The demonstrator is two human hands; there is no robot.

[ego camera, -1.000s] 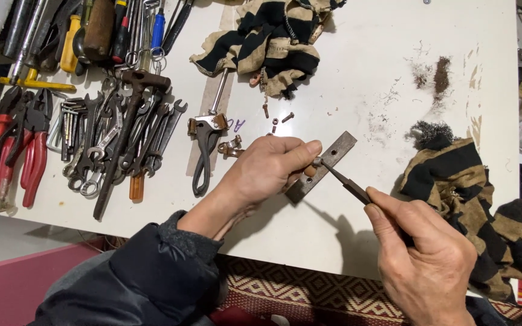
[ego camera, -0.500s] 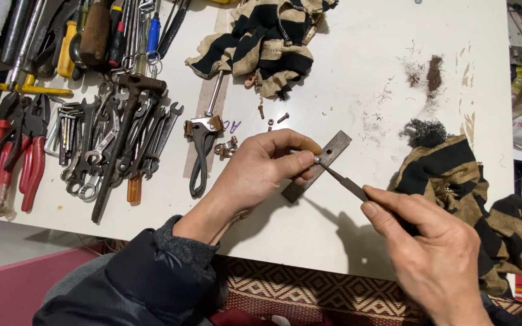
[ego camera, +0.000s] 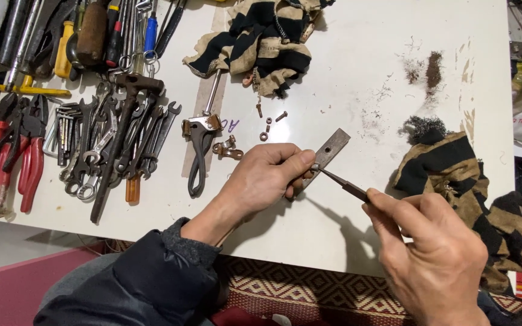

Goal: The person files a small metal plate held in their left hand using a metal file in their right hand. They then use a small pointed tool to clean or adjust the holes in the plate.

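Looking down from the head camera onto a white counter (ego camera: 345, 72). Pinching a flat metal bar (ego camera: 328, 152) in the left hand (ego camera: 264, 178), grip closed around the bar's lower end, thumb lying along its edge, the bar's upper end slanting up and to the right, just above or on the counter, cannot tell which. Gripping a thin pointed tool (ego camera: 342, 184) in the right hand (ego camera: 436, 253), fingers folded tight about its handle, the tip touching the bar right beside the left thumb. Casting dark shadows under both hands onto the counter.

Lying just above the left hand: a few small bolts and nuts (ego camera: 268, 124) and a small brass fitting (ego camera: 228, 149). Resting left of those, a dark-handled plier-like tool (ego camera: 199, 148). Spreading further left, a heap of wrenches and spanners (ego camera: 110, 145), with red-handled pliers (ego camera: 7, 148) at the far left edge. Crowding the top left corner, screwdrivers (ego camera: 101, 33) with yellow, brown and blue handles.

Sitting at the top centre, a crumpled striped cloth (ego camera: 267, 39) in black and tan. Lying at the right edge, a second striped cloth (ego camera: 454, 175), near the right hand, with a tuft of steel wool (ego camera: 423, 128) touching its top. Showing near the upper right, dark filings (ego camera: 433, 67) scattered on the counter.
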